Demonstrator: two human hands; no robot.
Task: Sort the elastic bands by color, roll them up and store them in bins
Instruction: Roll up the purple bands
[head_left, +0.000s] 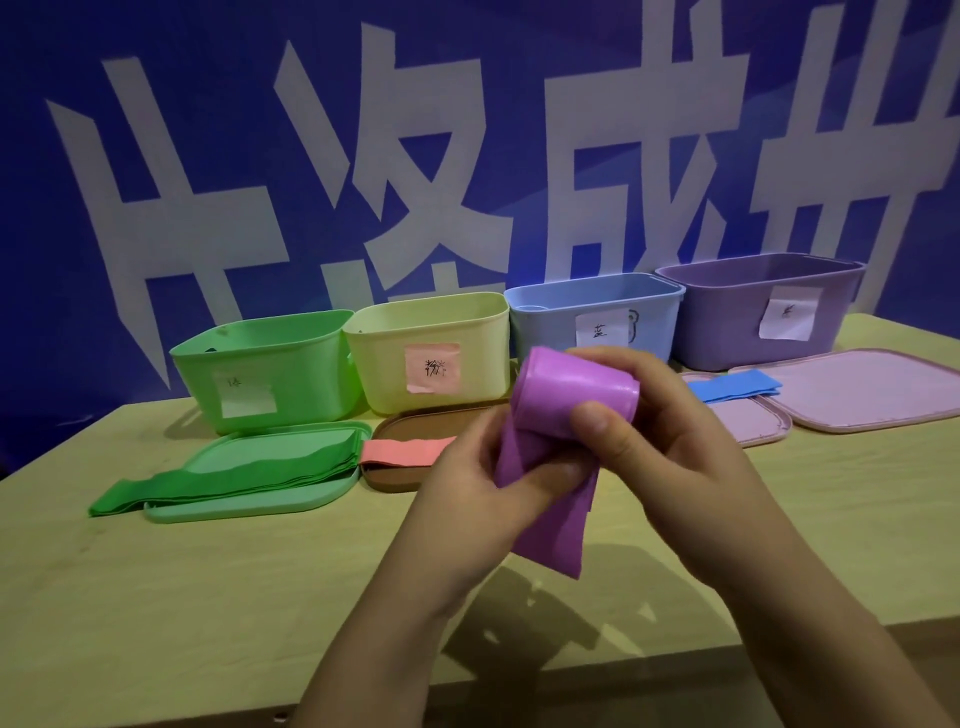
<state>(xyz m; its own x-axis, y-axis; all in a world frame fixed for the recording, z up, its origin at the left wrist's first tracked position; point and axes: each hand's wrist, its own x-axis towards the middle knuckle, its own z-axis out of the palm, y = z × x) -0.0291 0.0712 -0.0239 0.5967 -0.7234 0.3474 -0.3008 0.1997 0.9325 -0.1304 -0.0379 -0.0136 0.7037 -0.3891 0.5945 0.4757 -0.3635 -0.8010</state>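
Rolling in mid-air above the counter's (156, 597) near edge, the right hand (660, 441) pinches the wide purple elastic band's (566, 415) coil while the left hand (478, 483) grips its hanging tail; any slack grip and that springy roll could unwind.

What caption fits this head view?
Both hands, left hand and right hand, roll a purple band above the table, before four labelled bins.
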